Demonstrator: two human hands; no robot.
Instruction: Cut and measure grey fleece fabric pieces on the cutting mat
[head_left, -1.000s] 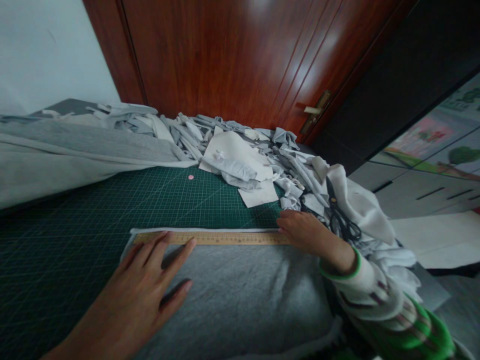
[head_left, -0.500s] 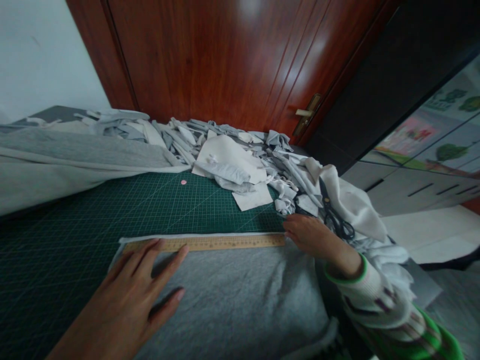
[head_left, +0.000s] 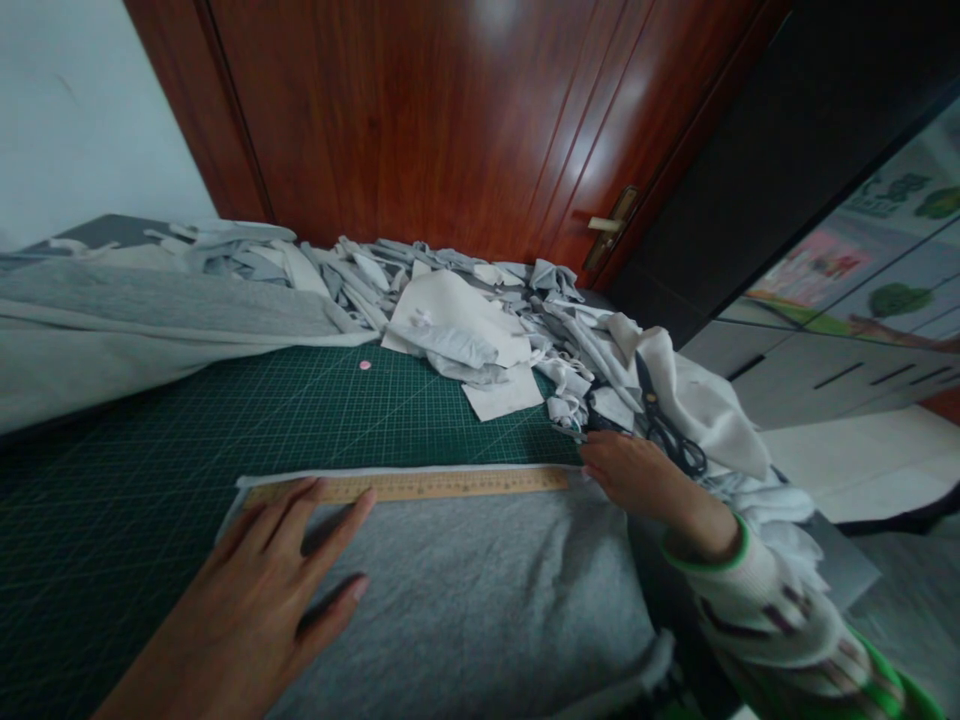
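My left hand [head_left: 259,580] lies flat with fingers spread, its fingertips pressing a wooden ruler [head_left: 457,485] onto grey fabric [head_left: 487,590]. The ruler runs along the fabric's far edge, which has a pale border. At the right end of that edge is my right hand [head_left: 634,475], its fingers closed together. A thin metal tip [head_left: 568,432] shows just beyond these fingers, but I cannot make out what the hand grips. Under the fabric is a green gridded cutting mat [head_left: 322,410]. Black-handled scissors [head_left: 671,435] rest on scraps beside my right wrist.
Grey and white fabric scraps [head_left: 450,310] are heaped along the back and right. A long folded grey cloth [head_left: 150,310] lies at the left. A small pink disc [head_left: 365,365] sits on the mat. Behind stands a reddish wooden door [head_left: 420,120].
My right hand has shifted slightly to the right, off the ruler's end, along the fabric edge. My left hand and the ruler have stayed in place.
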